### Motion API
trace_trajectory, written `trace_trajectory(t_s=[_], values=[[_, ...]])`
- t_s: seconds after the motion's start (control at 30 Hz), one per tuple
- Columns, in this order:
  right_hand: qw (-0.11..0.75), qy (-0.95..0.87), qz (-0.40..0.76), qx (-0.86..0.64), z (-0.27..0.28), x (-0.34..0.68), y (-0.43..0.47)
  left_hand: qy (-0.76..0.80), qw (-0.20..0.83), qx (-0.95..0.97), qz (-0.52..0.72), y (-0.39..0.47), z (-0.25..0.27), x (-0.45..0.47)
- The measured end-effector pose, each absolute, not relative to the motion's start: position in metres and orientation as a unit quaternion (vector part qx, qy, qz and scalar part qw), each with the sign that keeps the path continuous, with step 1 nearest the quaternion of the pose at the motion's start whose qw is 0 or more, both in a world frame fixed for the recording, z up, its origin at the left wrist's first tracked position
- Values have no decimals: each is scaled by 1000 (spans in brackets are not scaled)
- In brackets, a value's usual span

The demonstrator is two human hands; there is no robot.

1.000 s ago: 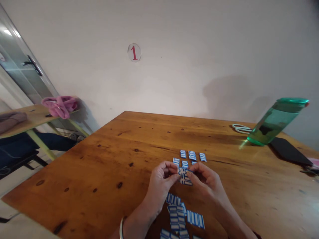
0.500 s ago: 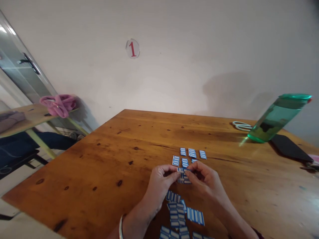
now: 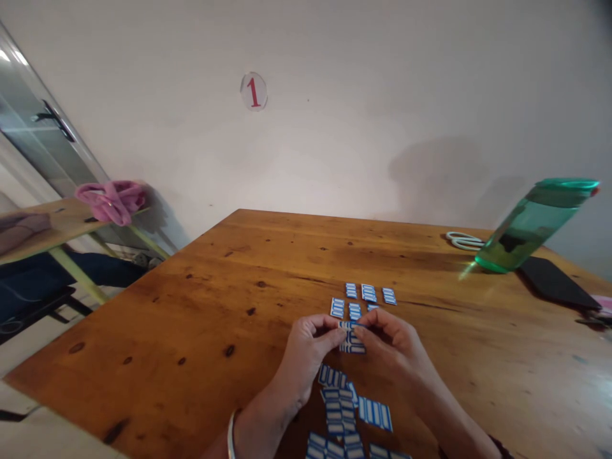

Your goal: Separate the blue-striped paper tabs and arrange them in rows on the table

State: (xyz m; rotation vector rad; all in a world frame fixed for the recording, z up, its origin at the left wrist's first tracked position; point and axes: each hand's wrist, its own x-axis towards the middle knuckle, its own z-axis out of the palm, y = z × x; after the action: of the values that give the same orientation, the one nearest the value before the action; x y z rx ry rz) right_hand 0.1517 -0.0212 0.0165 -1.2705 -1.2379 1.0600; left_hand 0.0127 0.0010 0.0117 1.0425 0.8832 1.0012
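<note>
Between both hands is a small sheet of blue-bordered white labels [image 3: 352, 341], raised a little over the table. My left hand [image 3: 306, 347] pinches its left edge with thumb and fingertips. On the other side, my right hand [image 3: 394, 341] pinches the upper right part the same way. Just beyond the hands lie small label pieces [image 3: 368, 293] in two rough rows; one is partly hidden by my right fingers. Nearer to me, between my forearms, several larger label sheets [image 3: 340, 408] overlap in a loose pile, with another label sheet [image 3: 375, 414] to their right.
The wooden table [image 3: 191, 312] reaches to the wall. On the right are a green bottle [image 3: 530, 229], a white cable [image 3: 463, 241] and a flat black object [image 3: 557, 284]. A pink cloth [image 3: 112, 201] lies on another table at left, near a door [image 3: 43, 127].
Both hands stay almost in place, still pinching the label sheet. The sheet has shifted very slightly to the left, and the view has tilted a little.
</note>
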Motion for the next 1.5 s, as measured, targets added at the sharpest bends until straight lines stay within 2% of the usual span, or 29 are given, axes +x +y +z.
trace_trajectory(t_s=[0.17,0.33,0.47,0.63,0.83,0.97,1.13,1.5], values=[[524,-460,550,-460,15,156,-21,362,730,395,423,0,14,12],[528,-435,591,-428,11,158,-21,354,745,378,419,-1,16,12],[521,-455,558,-458,11,157,-19,366,719,411,424,-1,16,12],[528,-517,428,-520,11,154,-18,407,627,511,424,1,13,13],[492,-575,340,-558,8,151,-21,420,588,552,417,5,6,14],[499,-573,345,-551,9,149,-22,423,589,543,424,5,5,14],[509,-552,409,-518,11,150,-19,440,627,515,385,2,7,13],[453,-600,378,-540,3,153,-18,408,637,545,362,3,6,17]])
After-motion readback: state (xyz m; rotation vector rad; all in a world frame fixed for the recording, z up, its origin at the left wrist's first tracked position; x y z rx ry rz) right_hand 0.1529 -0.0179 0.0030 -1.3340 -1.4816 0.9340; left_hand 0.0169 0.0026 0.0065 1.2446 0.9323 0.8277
